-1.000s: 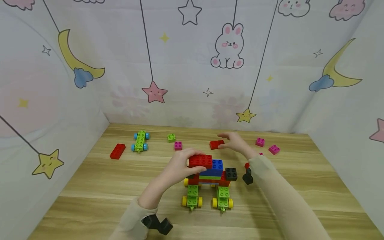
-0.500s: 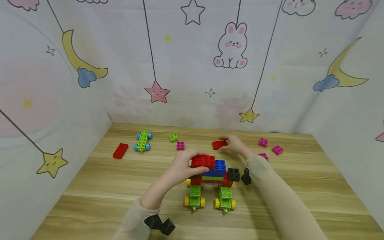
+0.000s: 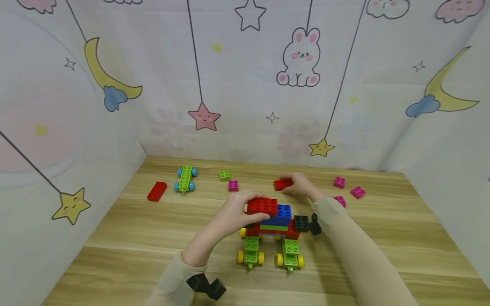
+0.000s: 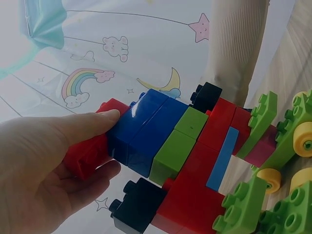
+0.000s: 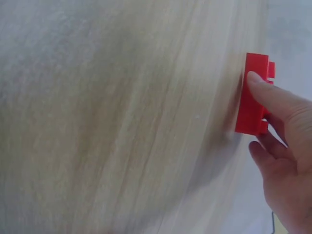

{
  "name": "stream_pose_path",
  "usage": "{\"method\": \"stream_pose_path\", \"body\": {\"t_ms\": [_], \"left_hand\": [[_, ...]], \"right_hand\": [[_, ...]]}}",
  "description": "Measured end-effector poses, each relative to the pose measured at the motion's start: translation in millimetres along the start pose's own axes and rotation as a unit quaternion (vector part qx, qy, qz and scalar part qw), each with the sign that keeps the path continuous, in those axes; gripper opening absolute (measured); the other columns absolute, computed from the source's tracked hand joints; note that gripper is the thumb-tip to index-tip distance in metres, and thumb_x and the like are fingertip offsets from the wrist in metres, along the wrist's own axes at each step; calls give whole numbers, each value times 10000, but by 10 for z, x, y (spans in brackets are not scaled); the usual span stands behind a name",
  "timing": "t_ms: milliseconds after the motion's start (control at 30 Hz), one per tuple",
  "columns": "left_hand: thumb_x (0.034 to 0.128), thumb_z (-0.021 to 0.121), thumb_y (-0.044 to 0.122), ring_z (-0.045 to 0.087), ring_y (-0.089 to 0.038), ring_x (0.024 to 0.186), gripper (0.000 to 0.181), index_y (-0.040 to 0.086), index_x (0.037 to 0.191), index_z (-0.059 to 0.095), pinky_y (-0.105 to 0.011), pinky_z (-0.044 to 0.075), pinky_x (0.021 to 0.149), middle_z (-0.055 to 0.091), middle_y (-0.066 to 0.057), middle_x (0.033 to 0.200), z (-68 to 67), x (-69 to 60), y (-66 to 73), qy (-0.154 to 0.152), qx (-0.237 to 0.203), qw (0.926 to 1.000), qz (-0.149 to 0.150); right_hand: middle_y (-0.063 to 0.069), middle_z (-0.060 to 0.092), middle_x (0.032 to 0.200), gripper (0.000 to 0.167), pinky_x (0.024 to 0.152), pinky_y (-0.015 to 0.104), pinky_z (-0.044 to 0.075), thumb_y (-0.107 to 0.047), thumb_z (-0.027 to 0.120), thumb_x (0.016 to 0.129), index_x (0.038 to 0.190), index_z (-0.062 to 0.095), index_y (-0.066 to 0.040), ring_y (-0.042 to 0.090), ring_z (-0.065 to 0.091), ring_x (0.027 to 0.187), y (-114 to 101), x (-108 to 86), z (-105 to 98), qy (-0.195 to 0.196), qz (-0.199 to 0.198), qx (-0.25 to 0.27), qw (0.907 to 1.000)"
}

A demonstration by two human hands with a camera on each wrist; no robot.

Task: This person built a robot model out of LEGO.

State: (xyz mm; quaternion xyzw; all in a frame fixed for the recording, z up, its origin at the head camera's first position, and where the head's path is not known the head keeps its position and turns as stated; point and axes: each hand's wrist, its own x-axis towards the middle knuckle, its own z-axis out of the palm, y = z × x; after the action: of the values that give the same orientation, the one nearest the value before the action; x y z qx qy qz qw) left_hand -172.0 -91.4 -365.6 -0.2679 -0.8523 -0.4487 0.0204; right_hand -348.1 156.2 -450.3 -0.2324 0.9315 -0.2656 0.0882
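My left hand point(image 3: 232, 213) grips a red brick point(image 3: 264, 206) on top of a wheeled brick model, thumb on its near side. Under it are blue bricks point(image 4: 144, 127), a green layer point(image 4: 178, 150) and a red layer point(image 4: 197, 176); a black brick point(image 3: 301, 223) juts from the right end. Green wheeled bases point(image 3: 251, 254) with yellow wheels carry the model. Farther back, my right hand point(image 3: 301, 187) pinches another red brick point(image 5: 252, 100), with the thumb on its side and fingers behind. That brick is at the table surface; whether it touches, I cannot tell.
Several pink bricks point(image 3: 357, 192) lie at the right rear. Toward the back left are a red brick point(image 3: 157, 191), a green base with blue wheels point(image 3: 186, 178), a small green brick point(image 3: 224, 175) and a pink brick point(image 3: 233, 185). A patterned cloth point(image 3: 245, 140) stands behind the table.
My right hand has gone from reaching at the rear red brick to closing its fingers on it. My left hand keeps its grip. The whole head view has shifted slightly.
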Motion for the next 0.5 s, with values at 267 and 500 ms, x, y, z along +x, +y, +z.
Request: {"method": "stream_pose_path", "body": {"t_ms": [267,500], "left_hand": [[874,748,232,642,-168,877,393,41,1206,661,-181,527,706,686,-102,1133,1,-6,9,-56,-57,10000,-32],[872,750,225,650,-171,883,396,42,1211,659,-180,530,716,688,-104,1142,-3,0,5,-36,-107,9999,-38]], "right_hand": [[218,627,1253,445,956,480,495,-94,720,881,1299,609,14,334,593,1053,14,2,29,88,73,63,9999],[218,647,1221,424,952,489,498,-128,730,876,1264,633,12,337,605,1050,1,-3,11,176,66,36,9998]]}}
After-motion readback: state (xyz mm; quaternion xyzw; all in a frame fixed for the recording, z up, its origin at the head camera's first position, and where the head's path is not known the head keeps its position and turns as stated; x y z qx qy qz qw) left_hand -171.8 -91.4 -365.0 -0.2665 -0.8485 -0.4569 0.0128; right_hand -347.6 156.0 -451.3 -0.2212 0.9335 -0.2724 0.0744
